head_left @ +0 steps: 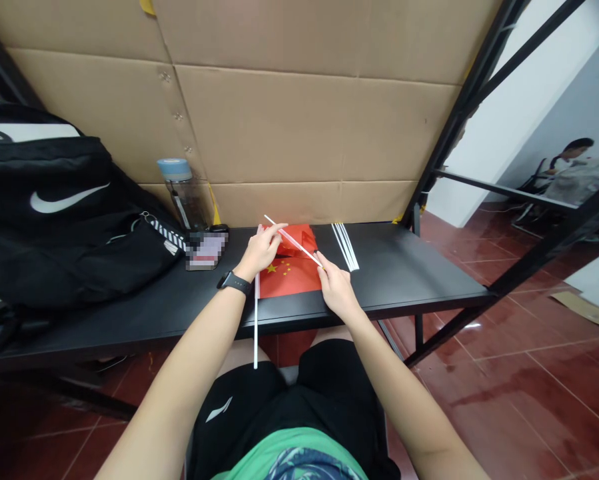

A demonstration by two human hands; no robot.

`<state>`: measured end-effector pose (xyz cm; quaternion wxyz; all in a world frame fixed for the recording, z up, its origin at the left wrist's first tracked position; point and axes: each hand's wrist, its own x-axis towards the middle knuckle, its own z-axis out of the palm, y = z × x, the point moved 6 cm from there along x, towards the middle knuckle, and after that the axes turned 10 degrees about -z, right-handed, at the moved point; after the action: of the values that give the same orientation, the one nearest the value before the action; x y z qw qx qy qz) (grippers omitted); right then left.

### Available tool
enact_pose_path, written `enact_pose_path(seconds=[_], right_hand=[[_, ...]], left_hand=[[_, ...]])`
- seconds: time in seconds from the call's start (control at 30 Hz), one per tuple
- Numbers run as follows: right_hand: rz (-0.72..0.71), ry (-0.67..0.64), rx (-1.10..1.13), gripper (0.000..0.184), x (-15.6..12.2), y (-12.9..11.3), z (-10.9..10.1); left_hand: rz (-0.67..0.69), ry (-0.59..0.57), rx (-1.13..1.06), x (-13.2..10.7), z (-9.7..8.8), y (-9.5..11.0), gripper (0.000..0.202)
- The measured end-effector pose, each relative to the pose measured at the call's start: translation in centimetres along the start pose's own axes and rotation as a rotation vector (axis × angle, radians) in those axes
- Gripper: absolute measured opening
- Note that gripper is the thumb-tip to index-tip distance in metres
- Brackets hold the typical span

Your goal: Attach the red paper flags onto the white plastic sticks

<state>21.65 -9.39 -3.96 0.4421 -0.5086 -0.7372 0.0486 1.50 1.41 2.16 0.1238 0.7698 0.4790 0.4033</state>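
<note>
My left hand (262,252), with a black smartwatch (234,283) on its wrist, sits over the far left of a red flag with yellow stars (290,279) lying on the black table (409,275). My right hand (336,288) rests on the table at the flag's right edge. Between them runs a thin white plastic stick (296,243), pinched by my right fingertips and held under my left fingers. A second white stick (256,320) hangs down past the table edge along the flag's left side. Bunched red cloth (300,239) lies behind the stick.
A bundle of white sticks (345,247) lies right of the flag. A black backpack (64,207) and a blue-lidded bottle (182,195) stand at the left, beside a pixelated object (206,250). Cardboard (299,127) lines the back. Black metal framing and a seated person (576,177) appear at right.
</note>
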Motion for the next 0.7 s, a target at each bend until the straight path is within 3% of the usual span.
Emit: enact_pose_path(seconds=[0.43,0.7], right_hand=[[-0.128,-0.009,0.044,0.054,0.1,-0.3,0.2],[-0.158,-0.09,0.018,0.052,-0.1,-1.2,0.5]], left_hand=[[0.025,-0.158,-0.053,-0.2,0.7,0.2,0.055],[-0.037,-0.143,-0.035,-0.4,0.5,0.2,0.056]])
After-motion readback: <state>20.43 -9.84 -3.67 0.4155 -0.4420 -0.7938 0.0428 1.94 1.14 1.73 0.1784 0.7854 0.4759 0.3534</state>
